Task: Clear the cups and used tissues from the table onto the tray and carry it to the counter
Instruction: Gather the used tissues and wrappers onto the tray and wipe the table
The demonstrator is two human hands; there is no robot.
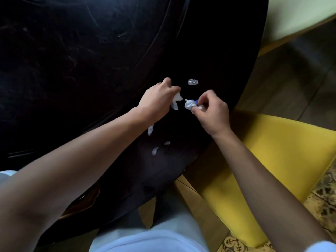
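Both my hands work over the black round table near its right edge. My left hand pinches a crumpled white tissue that hangs from its fingers. My right hand grips a balled white tissue with a blue spot. A small crumpled clear wrapper lies on the table just beyond the hands. Three small white tissue scraps lie on the table under my left wrist. No cups and no tray are in view.
A yellow chair seat is pushed in at the table's right edge. A pale yellow chair stands at the top right. Patterned floor tiles show at the lower right. My light trousers are at the bottom.
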